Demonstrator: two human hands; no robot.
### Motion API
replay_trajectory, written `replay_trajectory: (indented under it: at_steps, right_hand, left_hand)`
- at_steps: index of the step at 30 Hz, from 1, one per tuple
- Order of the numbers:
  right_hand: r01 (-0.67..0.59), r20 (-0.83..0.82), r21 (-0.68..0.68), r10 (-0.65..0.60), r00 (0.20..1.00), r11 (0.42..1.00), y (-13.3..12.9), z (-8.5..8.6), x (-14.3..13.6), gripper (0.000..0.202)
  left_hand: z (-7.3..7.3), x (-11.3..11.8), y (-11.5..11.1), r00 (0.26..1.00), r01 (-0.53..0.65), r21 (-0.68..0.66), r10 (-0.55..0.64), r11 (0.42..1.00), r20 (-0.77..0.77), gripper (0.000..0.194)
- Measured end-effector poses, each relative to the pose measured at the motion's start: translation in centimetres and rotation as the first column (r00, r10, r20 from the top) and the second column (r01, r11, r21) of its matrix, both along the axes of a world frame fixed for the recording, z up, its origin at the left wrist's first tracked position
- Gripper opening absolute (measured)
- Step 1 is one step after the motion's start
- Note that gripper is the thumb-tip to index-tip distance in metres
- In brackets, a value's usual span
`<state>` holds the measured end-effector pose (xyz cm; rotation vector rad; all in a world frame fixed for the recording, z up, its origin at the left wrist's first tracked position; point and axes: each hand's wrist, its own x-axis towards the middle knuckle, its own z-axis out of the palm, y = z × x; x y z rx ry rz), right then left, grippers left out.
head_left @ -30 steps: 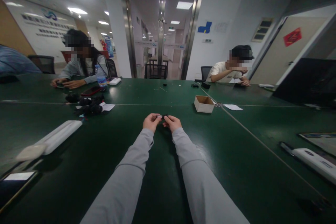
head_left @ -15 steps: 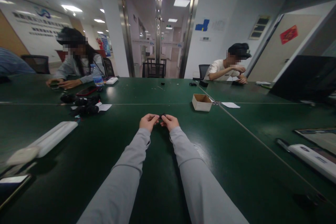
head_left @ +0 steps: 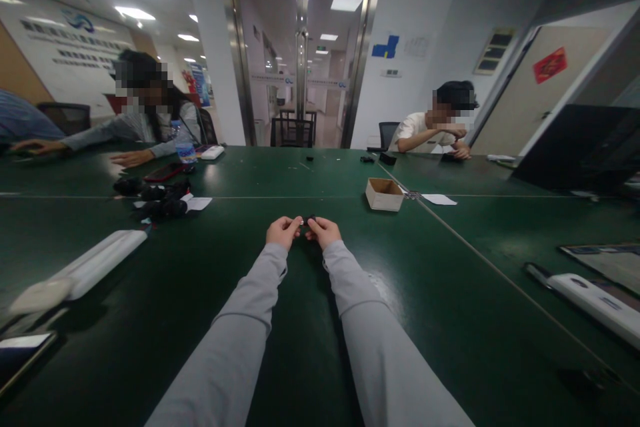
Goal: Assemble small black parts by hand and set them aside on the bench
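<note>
Both my hands meet over the middle of the green table [head_left: 305,300]. A small black object [head_left: 309,220] is between their fingertips. My left hand [head_left: 283,232] pinches its left end, where a small light spot shows. On the other side my right hand [head_left: 324,232] is closed on the right part of the same object. Fingers cover much of it, so its exact shape cannot be made out. Beyond my right hand stands an open cardboard box [head_left: 384,200] with white sides.
Black gear [head_left: 165,200] and a white power strip [head_left: 107,263] lie at left, a phone [head_left: 25,353] nearer. A bottle [head_left: 185,145] stands farther back. Another white strip [head_left: 595,303] and a dark monitor [head_left: 575,147] are at right. Two people sit across the table.
The person at the far left has stretched an arm out leftward and set the other hand on the table. My hands have barely moved; a light spot now shows by my left fingertips.
</note>
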<state>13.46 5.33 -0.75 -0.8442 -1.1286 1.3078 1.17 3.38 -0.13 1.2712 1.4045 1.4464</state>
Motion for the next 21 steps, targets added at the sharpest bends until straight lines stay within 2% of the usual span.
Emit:
replay_trajectory:
  at_steps: [6, 21]
  right_hand:
    - [0.000, 0.013, -0.002, 0.000, 1.000, 1.000, -0.25, 0.28, -0.03, 0.039]
    - [-0.009, 0.027, -0.001, 0.009, 1.000, 1.000, -0.50, 0.62, -0.10, 0.035]
  left_hand:
    - [-0.05, -0.13, 0.16, 0.995, -0.049, -0.033, 0.046, 0.998, -0.092, 0.044]
    - [0.73, 0.27, -0.52, 0.981, -0.109, -0.026, 0.103, 0.994, -0.163, 0.047]
